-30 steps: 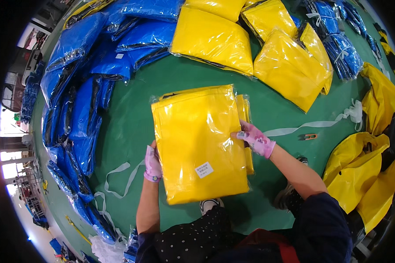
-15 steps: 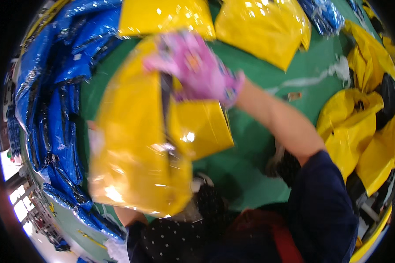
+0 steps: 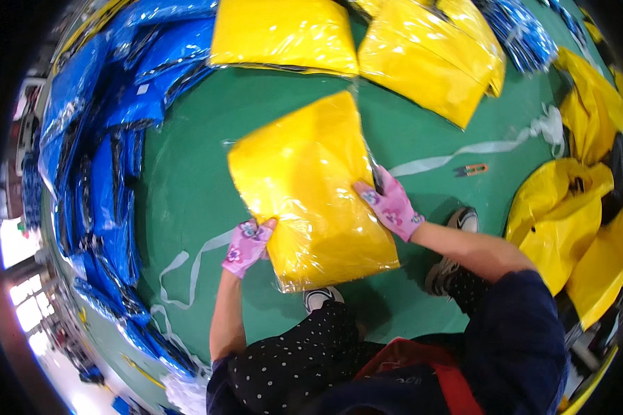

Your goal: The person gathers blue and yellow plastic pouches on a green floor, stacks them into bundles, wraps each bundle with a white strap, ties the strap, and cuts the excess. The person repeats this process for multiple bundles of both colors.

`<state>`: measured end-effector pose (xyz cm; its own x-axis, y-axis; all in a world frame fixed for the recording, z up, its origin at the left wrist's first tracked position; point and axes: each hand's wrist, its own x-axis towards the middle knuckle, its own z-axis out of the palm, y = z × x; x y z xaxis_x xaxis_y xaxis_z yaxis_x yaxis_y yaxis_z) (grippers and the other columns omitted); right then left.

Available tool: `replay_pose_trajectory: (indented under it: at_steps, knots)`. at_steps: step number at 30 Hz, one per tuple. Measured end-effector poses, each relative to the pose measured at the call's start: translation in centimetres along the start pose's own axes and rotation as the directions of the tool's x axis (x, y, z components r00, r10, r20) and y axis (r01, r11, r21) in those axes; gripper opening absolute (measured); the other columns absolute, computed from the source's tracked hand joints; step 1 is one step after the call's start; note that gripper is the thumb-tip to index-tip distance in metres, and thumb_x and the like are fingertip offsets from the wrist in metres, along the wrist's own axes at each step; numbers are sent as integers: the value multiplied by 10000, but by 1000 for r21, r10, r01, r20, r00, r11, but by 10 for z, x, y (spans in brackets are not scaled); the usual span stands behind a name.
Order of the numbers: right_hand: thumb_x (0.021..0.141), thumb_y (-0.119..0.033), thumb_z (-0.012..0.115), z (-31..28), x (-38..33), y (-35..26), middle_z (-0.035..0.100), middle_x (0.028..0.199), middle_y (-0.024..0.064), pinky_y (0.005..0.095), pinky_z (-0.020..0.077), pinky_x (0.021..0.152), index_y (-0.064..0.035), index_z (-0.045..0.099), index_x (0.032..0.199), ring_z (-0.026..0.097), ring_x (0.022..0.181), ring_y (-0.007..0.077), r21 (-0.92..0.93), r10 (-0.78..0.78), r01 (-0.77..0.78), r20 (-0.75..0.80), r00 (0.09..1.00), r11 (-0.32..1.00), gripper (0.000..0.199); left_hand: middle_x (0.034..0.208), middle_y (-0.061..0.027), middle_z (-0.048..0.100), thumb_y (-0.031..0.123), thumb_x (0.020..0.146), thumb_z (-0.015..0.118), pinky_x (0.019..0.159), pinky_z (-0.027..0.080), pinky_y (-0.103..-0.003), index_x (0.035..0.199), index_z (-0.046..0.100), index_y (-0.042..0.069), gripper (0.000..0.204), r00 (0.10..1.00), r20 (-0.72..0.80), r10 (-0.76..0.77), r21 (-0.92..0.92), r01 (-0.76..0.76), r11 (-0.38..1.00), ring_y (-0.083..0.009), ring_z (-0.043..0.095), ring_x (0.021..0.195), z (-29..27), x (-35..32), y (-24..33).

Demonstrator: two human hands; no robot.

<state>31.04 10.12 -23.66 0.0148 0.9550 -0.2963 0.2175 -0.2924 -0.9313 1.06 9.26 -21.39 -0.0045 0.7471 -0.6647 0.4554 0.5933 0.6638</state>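
Note:
A flat yellow packet in clear plastic [image 3: 311,187] lies tilted on the green floor in front of me. My left hand [image 3: 246,245], in a pink flowered glove, grips its lower left edge. My right hand [image 3: 389,205], in the same kind of glove, holds its right edge with the fingers on top. My shoes [image 3: 457,228] show just below the packet.
More yellow packets [image 3: 422,55] lie at the top. Blue packets [image 3: 104,145] are piled along the left. Loose yellow garments [image 3: 574,221] sit at the right. White strapping [image 3: 464,149] and a small orange snipper [image 3: 472,169] lie on the floor [image 3: 180,187].
The packet was lifted up and swung toward the camera, then laid back down on the floor, now tilted with its plain side up. Both hands keep hold of its edges.

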Motion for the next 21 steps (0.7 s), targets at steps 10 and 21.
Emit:
replay_pose_trajectory:
  at_steps: [10,21]
  knots:
    - [784,-571,536,1,12,-59,269,1390,250,556,183,1029,-79,386,1333,226,1271,478,-672,-336,434,281,899,599,752,1394,-207,310,706,738,478,1045,185,-569,1361,350,94,883,656,10,755,874,-373,312,-436,250,1296,14,30,60]
    - [775,-478,517,23,22,-9,267,1392,231,683,121,984,-68,416,1292,216,1309,402,-721,-206,484,443,872,496,668,1300,-123,377,484,700,584,980,205,-657,1219,522,251,573,672,121,731,874,-422,243,-424,320,1214,47,62,42]
